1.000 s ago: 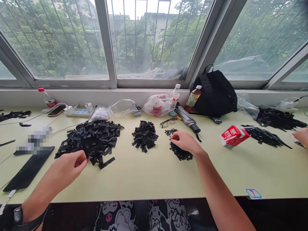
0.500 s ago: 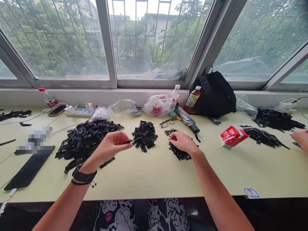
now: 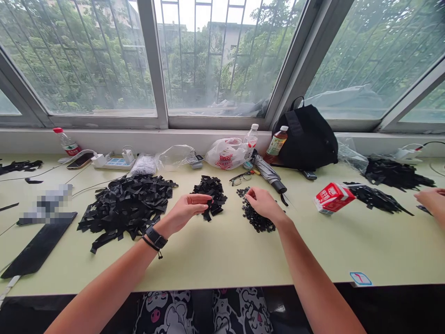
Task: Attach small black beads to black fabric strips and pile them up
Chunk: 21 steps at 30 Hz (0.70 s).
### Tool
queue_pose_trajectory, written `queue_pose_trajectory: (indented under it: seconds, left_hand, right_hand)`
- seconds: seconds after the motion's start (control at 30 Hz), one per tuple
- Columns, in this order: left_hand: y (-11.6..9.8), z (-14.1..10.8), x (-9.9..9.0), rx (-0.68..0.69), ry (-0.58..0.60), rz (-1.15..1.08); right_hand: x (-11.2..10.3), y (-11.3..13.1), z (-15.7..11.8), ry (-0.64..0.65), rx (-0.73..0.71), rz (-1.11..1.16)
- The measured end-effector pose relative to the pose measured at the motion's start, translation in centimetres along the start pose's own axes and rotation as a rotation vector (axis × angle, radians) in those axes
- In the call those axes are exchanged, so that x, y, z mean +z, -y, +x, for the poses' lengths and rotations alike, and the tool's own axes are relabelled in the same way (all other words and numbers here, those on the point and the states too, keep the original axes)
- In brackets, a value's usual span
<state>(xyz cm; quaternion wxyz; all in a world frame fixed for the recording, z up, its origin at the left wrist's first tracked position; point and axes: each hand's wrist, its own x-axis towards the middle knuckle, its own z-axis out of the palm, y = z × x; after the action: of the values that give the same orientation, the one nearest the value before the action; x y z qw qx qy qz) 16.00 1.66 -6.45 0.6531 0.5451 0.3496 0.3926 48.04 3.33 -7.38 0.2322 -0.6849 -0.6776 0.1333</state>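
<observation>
My left hand [image 3: 189,211] is over the table at the near left edge of a small pile of black strips [image 3: 216,197]. Its thumb and fingers are pinched together, and what they hold is too small to make out. A larger heap of black strips [image 3: 128,202] lies to its left. My right hand [image 3: 263,202] rests on a pile of small black rings [image 3: 255,220], fingertips bent down and closed at the pile's upper part. Whatever is between those fingertips is hidden.
Behind the piles lie glasses [image 3: 243,177], a folded umbrella [image 3: 267,171], a plastic bag [image 3: 225,154] and a black backpack [image 3: 308,139]. A red-and-white carton [image 3: 333,198] stands to the right. Another person's hand [image 3: 433,202] shows at the right edge.
My left hand has moved right, from beside the large heap to the small strip pile; the black strip seen in its fingertips no longer shows clearly. My right hand has barely moved.
</observation>
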Motion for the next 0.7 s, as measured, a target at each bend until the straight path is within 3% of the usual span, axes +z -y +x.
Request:
queue_pose_trajectory:
  seconds: [0.17,0.33,0.47,0.7]
  left_hand:
    - [0.6,-0.1,-0.2,0.001,0.010,-0.044]
    - [1.0,-0.1,0.2,0.043,0.036,-0.036]
    - [1.0,-0.3,0.4,0.027,0.024,-0.027]
    - [1.0,-0.4,0.5,0.055,-0.076,0.005]
  right_hand:
    - [-0.6,1.9,-0.6,0.047,-0.133,0.224]
    - [0.3,4.9,-1.7,0.113,-0.292,0.538]
    - [1.4,6.3,-2.1,0.151,-0.326,0.693]
    - [2.2,6.4,-2.1,0.164,-0.302,0.768]
